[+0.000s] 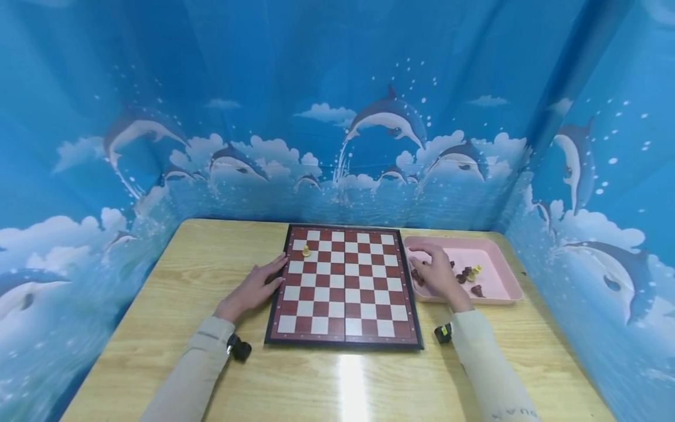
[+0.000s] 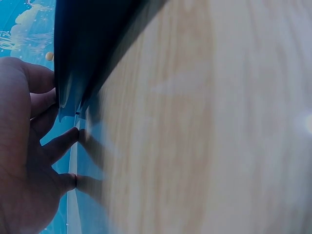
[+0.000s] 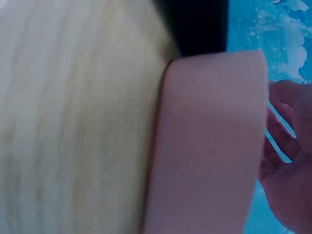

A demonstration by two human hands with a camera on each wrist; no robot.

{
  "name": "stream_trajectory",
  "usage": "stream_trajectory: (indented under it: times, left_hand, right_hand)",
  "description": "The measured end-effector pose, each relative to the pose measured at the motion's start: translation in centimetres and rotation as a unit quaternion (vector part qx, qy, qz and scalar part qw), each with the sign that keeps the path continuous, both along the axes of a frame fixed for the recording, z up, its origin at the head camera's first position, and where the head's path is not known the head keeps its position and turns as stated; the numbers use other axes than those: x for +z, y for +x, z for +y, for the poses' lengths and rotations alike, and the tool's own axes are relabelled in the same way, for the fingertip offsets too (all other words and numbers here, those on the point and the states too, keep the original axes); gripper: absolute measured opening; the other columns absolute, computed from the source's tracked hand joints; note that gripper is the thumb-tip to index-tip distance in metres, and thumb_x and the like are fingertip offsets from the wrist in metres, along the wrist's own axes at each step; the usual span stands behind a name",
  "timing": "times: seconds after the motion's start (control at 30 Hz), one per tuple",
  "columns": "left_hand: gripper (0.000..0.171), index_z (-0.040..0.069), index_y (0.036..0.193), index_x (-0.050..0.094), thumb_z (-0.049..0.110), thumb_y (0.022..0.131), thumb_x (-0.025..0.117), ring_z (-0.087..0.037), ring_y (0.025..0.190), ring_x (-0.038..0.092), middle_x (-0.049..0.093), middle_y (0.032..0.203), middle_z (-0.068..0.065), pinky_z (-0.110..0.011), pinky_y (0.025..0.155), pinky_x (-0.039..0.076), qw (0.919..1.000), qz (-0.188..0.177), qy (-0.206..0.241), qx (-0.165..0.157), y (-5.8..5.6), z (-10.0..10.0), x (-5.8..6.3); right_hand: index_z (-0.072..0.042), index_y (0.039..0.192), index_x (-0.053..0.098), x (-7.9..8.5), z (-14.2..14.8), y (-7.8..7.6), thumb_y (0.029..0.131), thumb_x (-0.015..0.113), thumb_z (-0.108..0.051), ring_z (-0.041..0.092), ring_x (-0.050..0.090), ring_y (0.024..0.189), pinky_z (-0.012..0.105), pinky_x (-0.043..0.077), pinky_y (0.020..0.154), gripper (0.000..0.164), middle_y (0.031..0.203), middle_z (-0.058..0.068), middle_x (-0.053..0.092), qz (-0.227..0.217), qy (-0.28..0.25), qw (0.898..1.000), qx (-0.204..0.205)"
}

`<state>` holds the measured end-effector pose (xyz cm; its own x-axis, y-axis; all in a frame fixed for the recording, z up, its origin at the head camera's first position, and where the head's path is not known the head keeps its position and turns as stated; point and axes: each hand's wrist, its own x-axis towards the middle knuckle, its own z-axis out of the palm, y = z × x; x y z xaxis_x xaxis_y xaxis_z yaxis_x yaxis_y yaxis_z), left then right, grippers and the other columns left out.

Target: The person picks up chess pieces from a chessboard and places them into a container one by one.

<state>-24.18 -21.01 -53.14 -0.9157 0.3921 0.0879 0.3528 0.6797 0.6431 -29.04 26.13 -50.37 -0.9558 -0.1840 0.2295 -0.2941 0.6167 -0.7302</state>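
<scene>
A red-and-white chessboard [image 1: 337, 296] with a black frame lies flat on the table. One pale yellow chess pawn [image 1: 306, 251] stands near its far left corner. My left hand [image 1: 255, 287] rests against the board's left edge; in the left wrist view its fingers [image 2: 62, 146] are spread beside the dark side of the board. Over the left part of a pink tray [image 1: 498, 264], my right hand [image 1: 436, 271] hangs with thumb and forefinger apart, nothing showing between them. Dark brown chess pieces [image 1: 477, 291] and a yellow piece [image 1: 473, 273] lie in the tray; the hand hides some of them.
The tray stands right beside the board's right edge. Wood-grain table [image 1: 200, 269] surrounds both, and a blue dolphin-print curtain [image 1: 337, 117] encloses the back and sides. A small black wrist camera [image 1: 444, 333] sits by the right sleeve, another [image 1: 241, 350] by the left.
</scene>
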Motion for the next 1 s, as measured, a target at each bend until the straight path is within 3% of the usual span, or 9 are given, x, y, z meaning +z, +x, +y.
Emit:
stream_trajectory:
  times: [0.13, 0.23, 0.33, 0.57, 0.87, 1.0]
  left_hand:
    - [0.056, 0.007, 0.158, 0.033, 0.024, 0.107, 0.05, -0.042, 0.151, 0.028, 0.024, 0.167, -0.014, -0.072, 0.12, 0.005, 1.0, -0.008, 0.0, 0.003, 0.1, 0.0, 0.1]
    - [0.056, 0.007, 0.158, 0.032, 0.024, 0.108, 0.05, -0.042, 0.151, 0.028, 0.024, 0.167, -0.014, -0.072, 0.121, 0.005, 1.0, -0.008, -0.001, 0.005, 0.2, 0.0, 0.1]
    - [0.057, 0.006, 0.158, 0.033, 0.024, 0.107, 0.05, -0.043, 0.15, 0.028, 0.024, 0.167, -0.015, -0.073, 0.12, 0.005, 1.0, -0.007, -0.002, 0.006, 0.4, -0.1, 0.2]
    - [0.056, 0.006, 0.158, 0.032, 0.024, 0.108, 0.05, -0.042, 0.151, 0.028, 0.024, 0.167, -0.014, -0.073, 0.12, 0.005, 1.0, -0.005, 0.004, 0.005, 0.1, -0.1, 0.1]
    - [0.056, 0.006, 0.158, 0.032, 0.022, 0.108, 0.05, -0.043, 0.151, 0.027, 0.024, 0.167, -0.015, -0.073, 0.12, 0.004, 1.0, -0.006, 0.006, 0.002, 0.0, 0.1, 0.1]
    - [0.056, 0.007, 0.159, 0.032, 0.023, 0.108, 0.049, -0.042, 0.151, 0.027, 0.024, 0.168, -0.014, -0.072, 0.121, 0.004, 0.9999, -0.011, 0.006, 0.005, 0.2, 0.1, 0.2]
  right_hand:
    - [0.007, 0.124, 0.067, 0.4, -1.0, -0.1, 0.096, 0.067, -0.001, 0.045, 0.068, 0.095, 0.058, 0.054, 0.095, 0.029, 0.134, 0.029, 0.061, 0.048, -0.007, 0.998, 0.031]
    - [0.011, 0.119, 0.068, 0.8, -1.9, -0.2, 0.093, 0.069, 0.003, 0.049, 0.056, 0.125, 0.062, 0.04, 0.112, 0.026, 0.129, 0.032, 0.062, 0.075, -0.01, 0.996, 0.051]
    - [0.009, 0.117, 0.069, 1.1, -3.0, -0.1, 0.093, 0.069, 0.003, 0.048, 0.055, 0.126, 0.062, 0.037, 0.114, 0.025, 0.125, 0.031, 0.065, 0.068, -0.006, 0.996, 0.057]
    - [0.001, 0.119, 0.071, 1.9, -5.1, 0.4, 0.096, 0.068, -0.007, 0.039, 0.057, 0.119, 0.059, 0.043, 0.109, 0.025, 0.119, 0.019, 0.068, 0.029, 0.036, 0.998, 0.052]
    - [-0.002, 0.125, 0.07, 2.6, -7.5, 0.0, 0.097, 0.07, -0.012, 0.035, 0.056, 0.125, 0.057, 0.047, 0.107, 0.03, 0.13, 0.016, 0.066, -0.003, 0.049, 0.996, 0.077]
    - [-0.003, 0.124, 0.071, 2.7, -8.7, -0.5, 0.097, 0.07, -0.01, 0.036, 0.056, 0.125, 0.058, 0.047, 0.106, 0.028, 0.127, 0.016, 0.068, -0.001, 0.054, 0.994, 0.097]
